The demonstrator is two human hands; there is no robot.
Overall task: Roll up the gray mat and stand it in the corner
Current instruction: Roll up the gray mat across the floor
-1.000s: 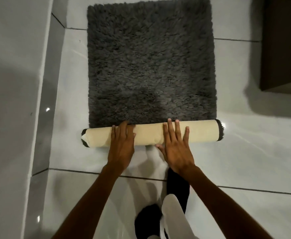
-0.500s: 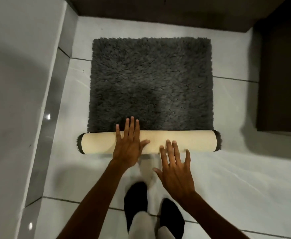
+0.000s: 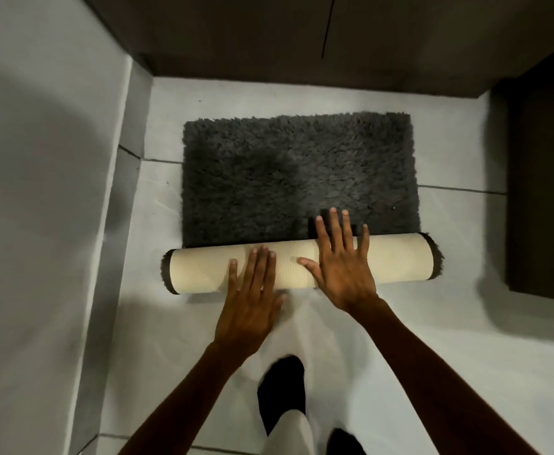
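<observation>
The shaggy gray mat (image 3: 298, 172) lies flat on the white tiled floor, and its near part is wound into a cream-backed roll (image 3: 397, 261) lying left to right. My right hand (image 3: 341, 261) presses flat on top of the roll, fingers spread and reaching over onto the gray pile. My left hand (image 3: 251, 300) rests with its fingertips on the roll's near side and its palm over the floor. Neither hand grips anything.
A grey wall (image 3: 39, 192) runs along the left. Dark cabinet fronts (image 3: 269, 34) close off the far side, meeting the wall at the back left corner. A dark unit (image 3: 544, 192) stands at the right. My black-socked feet (image 3: 280, 389) stand on the floor (image 3: 449, 339) below the roll.
The roll has grown thicker and moved away from me, so less flat mat shows. My right hand went from the floor onto the roll; my left hand slid back to its near side.
</observation>
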